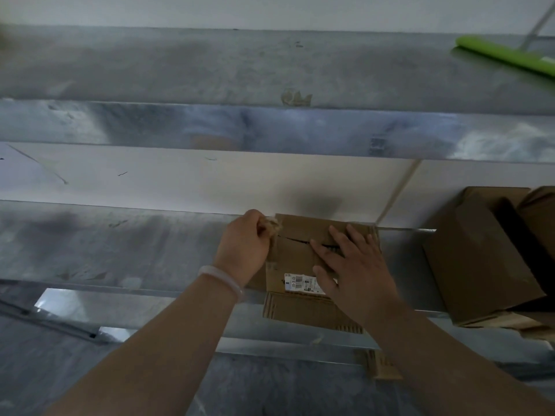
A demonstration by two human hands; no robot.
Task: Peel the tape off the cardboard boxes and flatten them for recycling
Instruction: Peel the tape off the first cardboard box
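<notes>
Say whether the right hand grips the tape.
No: the right hand presses flat on the small box; the left hand pinches the crumpled tape.

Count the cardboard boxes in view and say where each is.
3. The small labelled box lies under the right hand; a larger box stands to its right; a third box peeks in behind that at the right edge, cut off. Others may be hidden.
</notes>
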